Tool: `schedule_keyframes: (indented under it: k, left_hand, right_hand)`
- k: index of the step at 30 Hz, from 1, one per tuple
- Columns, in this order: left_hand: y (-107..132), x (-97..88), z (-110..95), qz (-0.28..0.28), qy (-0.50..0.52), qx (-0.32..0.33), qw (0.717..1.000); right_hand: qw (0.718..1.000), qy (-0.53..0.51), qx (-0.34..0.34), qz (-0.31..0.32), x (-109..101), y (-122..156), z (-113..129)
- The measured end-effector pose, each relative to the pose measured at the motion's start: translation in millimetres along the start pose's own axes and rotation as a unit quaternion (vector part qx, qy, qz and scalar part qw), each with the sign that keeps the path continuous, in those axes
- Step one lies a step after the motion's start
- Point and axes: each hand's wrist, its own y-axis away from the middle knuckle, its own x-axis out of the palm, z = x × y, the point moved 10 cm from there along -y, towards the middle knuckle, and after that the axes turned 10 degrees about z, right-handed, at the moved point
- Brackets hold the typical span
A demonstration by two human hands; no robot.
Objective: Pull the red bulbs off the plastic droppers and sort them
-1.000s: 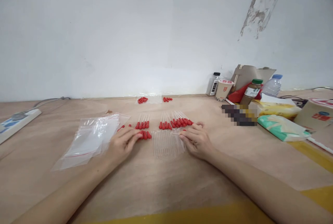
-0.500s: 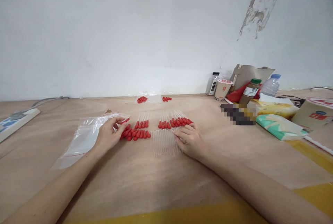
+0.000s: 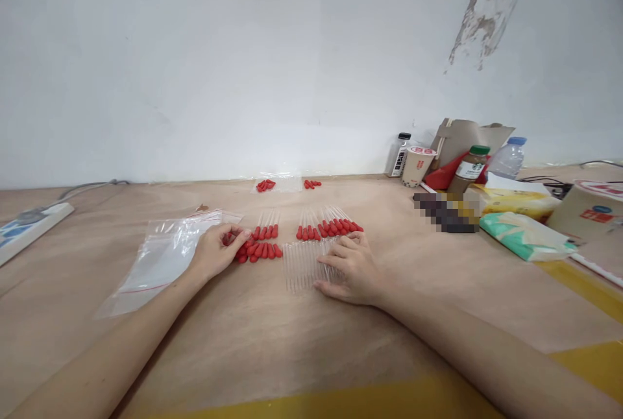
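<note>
Several red rubber dropper bulbs [image 3: 265,250] lie in a cluster at the middle of the table. My left hand [image 3: 219,251] is pinched at the left end of this cluster, with red rubber at its fingertips; the fingers partly hide it. To the right, a row of thin clear dropper tubes [image 3: 299,266] lies side by side. My right hand [image 3: 353,270] rests over the right end of that row, fingers and thumb apart, touching the tubes. Behind them lie droppers with red bulbs fitted on clear tubes, in a left group [image 3: 266,232] and a right group [image 3: 331,227].
A clear zip bag [image 3: 168,257] lies left of my left hand. Small red bulbs [image 3: 265,185] sit near the wall on clear plastic. At the right are a paper cup [image 3: 418,166], a bottle [image 3: 470,169] and tissue packs [image 3: 525,237]. A power strip [image 3: 36,227] is far left.
My left hand has moved right and down to the bulb cluster with the red bulb it held. My right hand's thumb and fingers have spread over the clear tubes, slightly lower.
</note>
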Motion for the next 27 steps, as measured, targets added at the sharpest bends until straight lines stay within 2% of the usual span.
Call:
schedule_keyframes:
  k: [5, 8, 13, 19, 27]
  left_hand:
    - [5.7, -19.8, -4.8, -0.083, -0.042, 0.019, 0.995]
    - [5.7, -23.6, -5.6, -0.09, -0.068, 0.009, 0.994]
    - [-12.3, -11.1, 2.6, -0.009, -0.135, -0.068, 0.988]
    - [-43.2, 13.5, 11.5, 0.108, -0.2, -0.153, 0.962]
    - [-59.7, 31.0, 15.6, 0.161, -0.196, -0.202, 0.946]
  right_hand:
    - [1.0, 0.006, -0.001, 0.016, 3.4, 0.4, -0.3]
    - [0.999, 0.013, -0.001, 0.029, 6.3, 0.4, -0.7]
    - [0.999, 0.018, 0.001, 0.035, 10.3, 0.2, -2.5]
    - [0.999, 0.023, 0.004, 0.041, 12.0, 0.0, -3.8]
    - [0.999, -0.004, 0.011, 0.038, 8.4, 0.4, -6.2]
